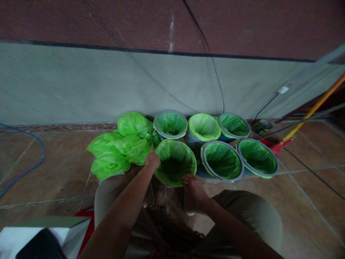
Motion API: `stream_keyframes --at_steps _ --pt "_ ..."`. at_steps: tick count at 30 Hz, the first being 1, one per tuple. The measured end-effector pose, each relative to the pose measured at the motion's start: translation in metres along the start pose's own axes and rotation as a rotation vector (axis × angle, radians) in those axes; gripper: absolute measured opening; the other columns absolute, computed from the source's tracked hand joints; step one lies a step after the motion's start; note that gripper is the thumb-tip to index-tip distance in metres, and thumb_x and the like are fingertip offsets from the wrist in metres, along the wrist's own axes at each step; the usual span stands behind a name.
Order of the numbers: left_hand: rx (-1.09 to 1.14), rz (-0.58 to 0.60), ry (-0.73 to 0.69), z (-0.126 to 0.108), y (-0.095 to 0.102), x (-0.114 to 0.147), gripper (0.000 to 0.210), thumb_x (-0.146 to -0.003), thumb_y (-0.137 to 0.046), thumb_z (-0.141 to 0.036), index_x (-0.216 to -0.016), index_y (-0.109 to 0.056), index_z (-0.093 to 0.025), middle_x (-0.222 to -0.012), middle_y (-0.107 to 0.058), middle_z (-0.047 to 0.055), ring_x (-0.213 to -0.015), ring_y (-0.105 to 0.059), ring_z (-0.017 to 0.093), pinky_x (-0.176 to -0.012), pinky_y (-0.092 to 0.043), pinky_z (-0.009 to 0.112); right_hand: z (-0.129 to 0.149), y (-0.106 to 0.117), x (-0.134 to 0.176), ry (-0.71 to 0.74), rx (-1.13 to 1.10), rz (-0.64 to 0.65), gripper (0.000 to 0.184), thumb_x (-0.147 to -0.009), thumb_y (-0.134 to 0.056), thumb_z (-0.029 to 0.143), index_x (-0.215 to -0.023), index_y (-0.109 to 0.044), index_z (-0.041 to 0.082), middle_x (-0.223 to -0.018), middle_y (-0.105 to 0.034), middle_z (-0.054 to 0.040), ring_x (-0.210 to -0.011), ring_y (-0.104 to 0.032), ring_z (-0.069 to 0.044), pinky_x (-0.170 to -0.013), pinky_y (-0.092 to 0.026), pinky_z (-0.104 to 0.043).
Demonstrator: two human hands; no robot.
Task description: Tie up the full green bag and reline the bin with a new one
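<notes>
So the person is crouched on the tile floor in front of a cluster of small bins, all lined with green bags. The one being worked on is the front bin, closest to the knees, and I'll place everything else off it.

Left hand is pinched on the bag at the front bin's left rim, holding the plastic. Right hand is at the near rim, curled over the bag edge; I can't tell how tight that grip is, the fingers are mostly hidden.

Just left of the front bin there's a heap of tied-off full bags. Behind it and to its right sit five more lined bins, touching each other, most with a grey ring clamping the bag. The front bin shows no ring, just loose plastic folded over.

My read: they're mid-way through seating the liner on this one, stretching it round the rim. Next bit probably needs both hands working the edge evenly so it doesn't slip back in.

A yellow-handled broom leans well off to the right, cables run along the wall behind.
</notes>
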State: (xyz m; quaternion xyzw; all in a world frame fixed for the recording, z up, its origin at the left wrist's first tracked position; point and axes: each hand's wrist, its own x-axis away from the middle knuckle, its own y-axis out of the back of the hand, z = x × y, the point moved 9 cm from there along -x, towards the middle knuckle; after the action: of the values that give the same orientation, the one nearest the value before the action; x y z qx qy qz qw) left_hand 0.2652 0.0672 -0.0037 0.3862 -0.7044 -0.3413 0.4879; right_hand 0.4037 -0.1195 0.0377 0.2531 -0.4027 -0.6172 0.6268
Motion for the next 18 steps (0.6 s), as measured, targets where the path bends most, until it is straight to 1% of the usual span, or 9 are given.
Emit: stream_keyframes --at_steps 2,3,5,7,9,11,13,15,18 --pt "-0.028 -0.075 0.016 -0.001 0.016 0.008 0.073 -0.087 -0.055 -0.023 -0.145 -0.020 0.005 -0.122 -0.056 0.029 -0.112 -0.058 0.033 -0.089 -0.046 0.036 0.012 -0.017 0.000 0.053 0.064 0.043 0.029 -0.084 -0.049 0.011 -0.103 -0.069 0.018 -0.106 -0.066 -0.0091 -0.103 -0.055 -0.021 -0.094 -0.038 -0.031" --pt "-0.045 -0.090 -0.030 -0.007 0.021 0.013 0.065 -0.087 -0.054 -0.021 -0.142 -0.029 0.004 -0.124 -0.055 0.028 -0.113 -0.057 0.032 -0.091 -0.045 0.036 0.015 -0.025 -0.002 0.071 0.089 0.064 0.029 -0.084 -0.051 0.012 -0.105 -0.069 0.018 -0.107 -0.066 -0.0087 -0.103 -0.054 -0.022 -0.094 -0.038 -0.031" --pt "-0.070 -0.042 -0.228 -0.026 0.022 0.028 0.042 -0.087 -0.050 -0.016 -0.126 -0.053 -0.001 -0.117 -0.062 0.021 -0.109 -0.058 0.027 -0.092 -0.044 0.033 0.019 -0.037 -0.005 0.095 0.121 0.105 0.027 -0.084 -0.052 0.014 -0.105 -0.069 0.019 -0.108 -0.065 -0.0081 -0.103 -0.053 -0.022 -0.093 -0.037 -0.032" --pt "-0.069 0.076 -0.446 -0.045 0.010 0.048 0.028 -0.084 -0.049 -0.014 -0.106 -0.068 -0.011 -0.105 -0.068 0.011 -0.100 -0.061 0.021 -0.089 -0.045 0.029 0.020 -0.041 -0.010 0.089 0.132 0.133 0.027 -0.084 -0.052 0.015 -0.106 -0.069 0.019 -0.106 -0.065 -0.0082 -0.102 -0.054 -0.022 -0.091 -0.037 -0.031" --pt "-0.081 0.174 -0.588 -0.052 -0.005 0.068 0.025 -0.079 -0.052 -0.011 -0.092 -0.073 -0.016 -0.095 -0.071 0.005 -0.091 -0.062 0.018 -0.084 -0.046 0.027 0.022 -0.038 -0.013 0.079 0.142 0.141 0.027 -0.084 -0.052 0.015 -0.106 -0.068 0.018 -0.104 -0.065 -0.0089 -0.101 -0.054 -0.022 -0.090 -0.037 -0.031" --pt "-0.117 0.212 -0.674 -0.052 -0.017 0.080 0.025 -0.075 -0.053 -0.007 -0.087 -0.074 -0.016 -0.090 -0.070 0.006 -0.087 -0.061 0.019 -0.081 -0.046 0.028 0.027 -0.033 -0.014 0.083 0.173 0.138 0.025 -0.082 -0.053 0.014 -0.101 -0.069 0.016 -0.100 -0.066 -0.0095 -0.098 -0.055 -0.022 -0.089 -0.037 -0.031" --pt "-0.141 0.190 -0.716 -0.046 -0.022 0.084 0.027 -0.074 -0.052 -0.006 -0.087 -0.074 -0.015 -0.088 -0.070 0.007 -0.087 -0.060 0.019 -0.081 -0.046 0.029 0.033 -0.031 -0.015 0.111 0.211 0.148 0.020 -0.078 -0.055 0.014 -0.090 -0.070 0.016 -0.094 -0.066 -0.0097 -0.092 -0.056 -0.023 -0.086 -0.038 -0.030" --pt "-0.136 0.144 -0.742 -0.038 -0.022 0.081 0.027 -0.076 -0.051 -0.008 -0.088 -0.073 -0.017 -0.089 -0.069 0.007 -0.089 -0.059 0.019 -0.083 -0.045 0.029 0.036 -0.033 -0.015 0.136 0.231 0.168 0.015 -0.076 -0.056 0.014 -0.082 -0.070 0.016 -0.089 -0.066 -0.0097 -0.088 -0.056 -0.022 -0.084 -0.039 -0.030" --pt "-0.147 0.129 -0.768 -0.028 -0.024 0.076 0.024 -0.077 -0.050 -0.011 -0.086 -0.072 -0.018 -0.089 -0.068 0.005 -0.091 -0.058 0.018 -0.086 -0.044 0.028 0.033 -0.042 -0.017 0.129 0.218 0.194 0.016 -0.077 -0.056 0.014 -0.082 -0.071 0.017 -0.088 -0.067 -0.0098 -0.088 -0.057 -0.022 -0.084 -0.039 -0.031"
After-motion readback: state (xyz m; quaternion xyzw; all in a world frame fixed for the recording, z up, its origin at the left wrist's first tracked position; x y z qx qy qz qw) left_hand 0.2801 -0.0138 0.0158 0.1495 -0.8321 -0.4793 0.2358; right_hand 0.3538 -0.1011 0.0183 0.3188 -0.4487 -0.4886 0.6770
